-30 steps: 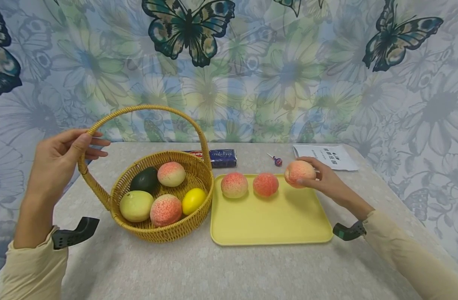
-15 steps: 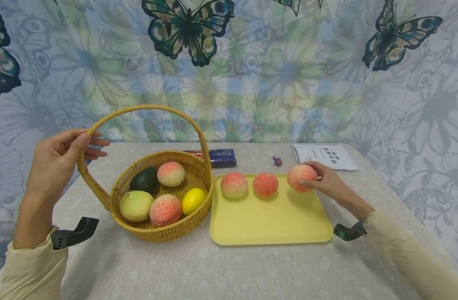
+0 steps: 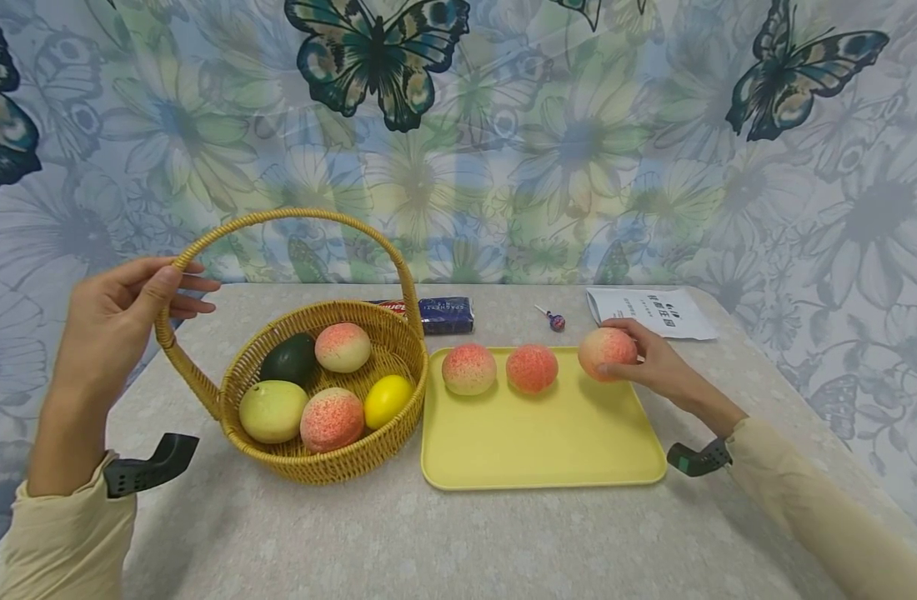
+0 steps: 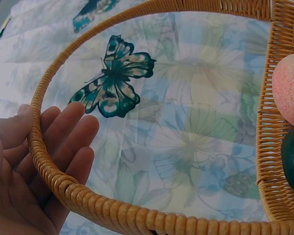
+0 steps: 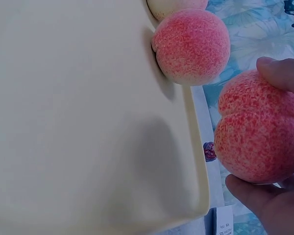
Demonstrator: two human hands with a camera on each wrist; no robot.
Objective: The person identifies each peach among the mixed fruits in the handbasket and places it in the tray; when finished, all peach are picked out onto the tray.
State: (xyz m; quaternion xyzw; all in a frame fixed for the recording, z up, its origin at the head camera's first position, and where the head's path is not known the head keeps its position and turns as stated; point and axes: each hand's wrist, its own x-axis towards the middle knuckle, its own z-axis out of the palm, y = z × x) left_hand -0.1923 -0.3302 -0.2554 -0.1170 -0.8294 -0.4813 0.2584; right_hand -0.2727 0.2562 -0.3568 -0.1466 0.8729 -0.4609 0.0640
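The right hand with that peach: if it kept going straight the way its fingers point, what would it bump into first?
Probably the middle peach on the yellow tray; the right hand points leftward along the row, though depth is uncertain.

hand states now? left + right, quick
Left hand: holds the basket handle, thumb over it, fingers fairly straight behind.
Right hand: grips a peach at the yellow tray's far right corner.

The basket [image 3: 331, 392] sits at the tray's [image 3: 541, 442] 9 o'clock, touching it. Three peaches [image 3: 532, 368] line the tray's 12 o'clock edge. A packet [image 3: 445, 316] lies behind, the paper [image 3: 653, 312] at 1 o'clock.
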